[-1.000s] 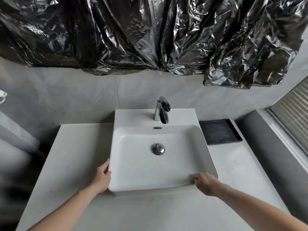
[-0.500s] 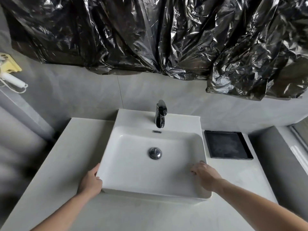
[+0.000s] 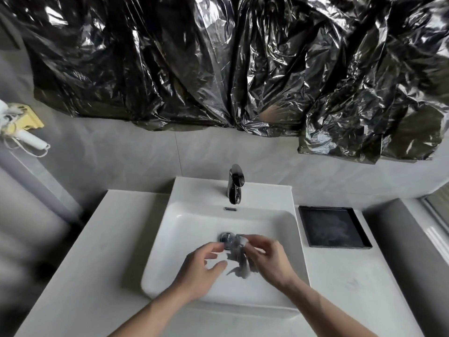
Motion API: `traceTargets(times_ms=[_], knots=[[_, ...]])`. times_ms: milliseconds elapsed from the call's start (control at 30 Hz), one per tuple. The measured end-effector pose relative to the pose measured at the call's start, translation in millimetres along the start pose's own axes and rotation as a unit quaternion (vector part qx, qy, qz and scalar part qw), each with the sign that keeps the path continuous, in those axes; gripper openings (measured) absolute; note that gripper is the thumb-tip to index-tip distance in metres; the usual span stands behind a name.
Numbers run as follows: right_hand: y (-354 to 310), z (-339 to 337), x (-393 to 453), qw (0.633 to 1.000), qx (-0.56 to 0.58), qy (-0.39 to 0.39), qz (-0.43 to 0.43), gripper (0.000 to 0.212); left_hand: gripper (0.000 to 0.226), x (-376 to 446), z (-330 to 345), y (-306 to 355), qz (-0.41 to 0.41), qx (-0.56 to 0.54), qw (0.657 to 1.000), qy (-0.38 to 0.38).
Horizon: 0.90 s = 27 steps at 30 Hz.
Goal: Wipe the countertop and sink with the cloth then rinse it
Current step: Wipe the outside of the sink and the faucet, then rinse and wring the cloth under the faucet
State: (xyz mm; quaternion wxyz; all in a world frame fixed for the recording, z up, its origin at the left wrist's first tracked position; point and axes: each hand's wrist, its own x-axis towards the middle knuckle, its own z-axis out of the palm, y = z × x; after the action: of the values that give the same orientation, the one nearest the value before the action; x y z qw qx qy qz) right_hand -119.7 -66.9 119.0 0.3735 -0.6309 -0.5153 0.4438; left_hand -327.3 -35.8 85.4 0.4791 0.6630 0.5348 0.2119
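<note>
A white square sink (image 3: 267, 197) sits on a pale countertop (image 3: 97, 263), with a chrome faucet (image 3: 235, 186) at its back and a metal drain plug (image 3: 226, 237) in the basin. No water is running. Both of my hands are over the basin, just in front of the drain. My right hand (image 3: 267, 261) pinches a small crumpled grey cloth (image 3: 239, 262) that hangs from its fingertips and looks blurred. My left hand (image 3: 201, 271) is beside the cloth with its fingers spread, the index fingertip at the cloth's upper edge.
A black rectangular tray (image 3: 332, 227) lies on the counter to the right of the sink. Crinkled black plastic sheeting (image 3: 218, 69) hangs on the wall above. A yellow holder with a white device (image 3: 26, 122) is mounted on the left wall. A grey ledge (image 3: 393, 239) borders the right.
Both hands left the sink's front corners and came together over the basin. The grey cloth now shows in my right hand. The view shifted slightly left and up.
</note>
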Motion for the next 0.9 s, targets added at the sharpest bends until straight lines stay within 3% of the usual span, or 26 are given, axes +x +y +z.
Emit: traceTargets(times_ms=[100,200,433,567,667,900], knots=[[-15.0,9.9,-9.5,1.000,0.017,0.016,-0.019,0.018,0.029,-2.2,-2.4,23.0,0.037,-0.029,0.999,-0.001],[-22.4,12.4,-17.0,0.998,0.020,0.059,-0.022,0.020,0.008,-3.8,-16.1,29.0,0.059,-0.020,0.998,0.005],[-7.9,5.8,-19.1,0.974,-0.155,0.163,-0.029,0.018,0.015,9.8,-34.3,17.9,0.111,0.018,0.994,0.015],[2.8,-4.2,-8.1,0.957,-0.234,0.173,0.001,0.036,0.020,15.1,-35.3,31.8,0.066,-0.019,0.997,-0.029],[6.1,-13.6,2.0,0.943,-0.288,0.168,0.010,0.053,0.022,24.7,-37.9,38.2,0.071,0.032,0.997,-0.004],[0.4,-30.7,30.4,0.946,-0.298,0.123,-0.029,0.040,0.020,42.1,-39.1,36.5,0.146,0.085,0.985,0.046]])
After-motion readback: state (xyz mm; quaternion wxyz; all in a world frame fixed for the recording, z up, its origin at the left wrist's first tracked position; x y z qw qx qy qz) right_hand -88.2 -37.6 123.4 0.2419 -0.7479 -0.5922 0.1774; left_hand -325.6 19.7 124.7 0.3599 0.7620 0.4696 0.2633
